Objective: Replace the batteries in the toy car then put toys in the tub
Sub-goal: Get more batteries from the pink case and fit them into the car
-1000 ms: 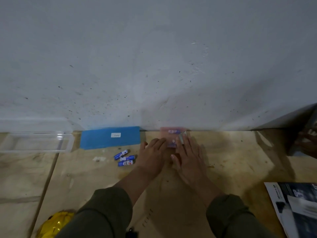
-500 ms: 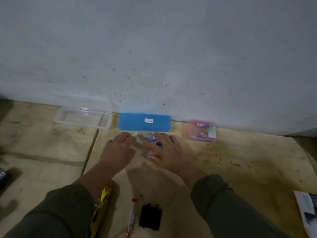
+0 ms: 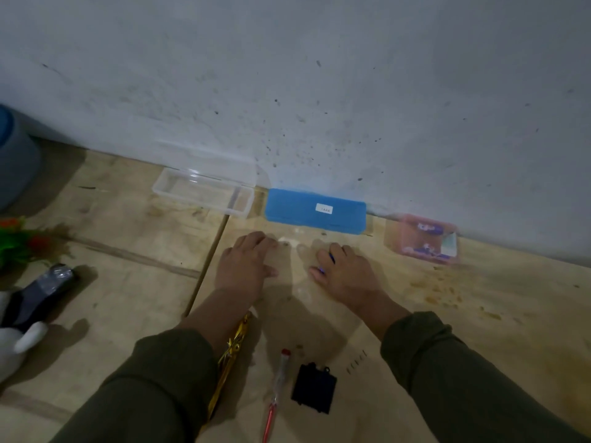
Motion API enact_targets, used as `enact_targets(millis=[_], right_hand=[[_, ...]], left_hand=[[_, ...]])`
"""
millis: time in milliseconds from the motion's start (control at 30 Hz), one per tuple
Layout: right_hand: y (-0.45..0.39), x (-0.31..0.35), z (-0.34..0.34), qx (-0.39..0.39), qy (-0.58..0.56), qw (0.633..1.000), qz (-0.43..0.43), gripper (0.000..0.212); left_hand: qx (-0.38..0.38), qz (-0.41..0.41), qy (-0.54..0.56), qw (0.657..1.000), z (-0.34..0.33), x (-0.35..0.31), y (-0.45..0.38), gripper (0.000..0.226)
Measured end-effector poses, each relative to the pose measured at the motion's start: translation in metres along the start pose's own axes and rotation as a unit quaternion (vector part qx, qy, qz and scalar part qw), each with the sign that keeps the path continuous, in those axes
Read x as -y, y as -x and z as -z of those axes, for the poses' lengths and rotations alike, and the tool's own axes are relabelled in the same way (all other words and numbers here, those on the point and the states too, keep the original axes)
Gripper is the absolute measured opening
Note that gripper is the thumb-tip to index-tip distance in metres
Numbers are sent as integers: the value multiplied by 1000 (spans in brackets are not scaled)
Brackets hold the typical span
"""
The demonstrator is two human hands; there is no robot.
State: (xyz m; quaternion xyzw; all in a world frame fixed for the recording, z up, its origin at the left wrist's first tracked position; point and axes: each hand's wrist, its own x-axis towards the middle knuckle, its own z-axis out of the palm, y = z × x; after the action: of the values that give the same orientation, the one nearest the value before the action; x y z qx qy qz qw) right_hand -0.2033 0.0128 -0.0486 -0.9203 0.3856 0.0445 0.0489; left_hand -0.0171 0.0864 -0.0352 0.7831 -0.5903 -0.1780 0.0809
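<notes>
Batteries (image 3: 327, 264), blue, are held under the curled fingers of the right hand (image 3: 347, 274), pointing toward 1 o'clock. Nothing is held by the flat left hand (image 3: 244, 266).

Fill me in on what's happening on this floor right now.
A person kneels at a wall, both hands down on the wooden floor. The right hand is curled over blue batteries; the left hand rests flat, holding nothing. Nearer the person lie a red screwdriver and a black battery cover, already off. A blue case sits against the wall.
</notes>
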Motion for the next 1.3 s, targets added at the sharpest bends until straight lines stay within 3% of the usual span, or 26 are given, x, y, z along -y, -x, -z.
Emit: enact_targets(millis=[133,200,267,333,400,467,633,767,900,1067,1167,1300], right_hand=[[3,9,6,13,15,999,-36,37],[0,16,13,58,-30,991,-115,38],[-1,25,21,28,-120,970,-209,33],[4,35,30,-23,-284,915,-287,22],[16,48,40,-30,-447,838,-310,14],[34,65,54,-12,-506,807,-305,13],[71,120,63,-31,-458,855,-242,29],[91,164,52,20,-359,910,-208,41],[100,190,41,58,-282,931,-224,50],[100,198,40,57,-279,929,-238,53],[106,200,45,6,-365,897,-250,57],[107,205,62,-47,-460,862,-209,54]], left_hand=[[7,2,17,1000,2,-1,-1,53],[23,5,21,1000,5,-2,0,54],[46,3,22,999,10,-3,4,52],[62,5,35,997,15,0,15,48],[56,10,51,997,22,8,31,46],[48,8,70,996,31,20,50,46],[59,-12,86,994,53,50,105,52],[101,2,44,994,57,56,148,80],[144,1,-16,990,45,57,181,97],[153,-14,51,987,40,60,183,93],[164,-42,150,974,52,67,179,99],[232,-40,367,900,78,70,176,92]])
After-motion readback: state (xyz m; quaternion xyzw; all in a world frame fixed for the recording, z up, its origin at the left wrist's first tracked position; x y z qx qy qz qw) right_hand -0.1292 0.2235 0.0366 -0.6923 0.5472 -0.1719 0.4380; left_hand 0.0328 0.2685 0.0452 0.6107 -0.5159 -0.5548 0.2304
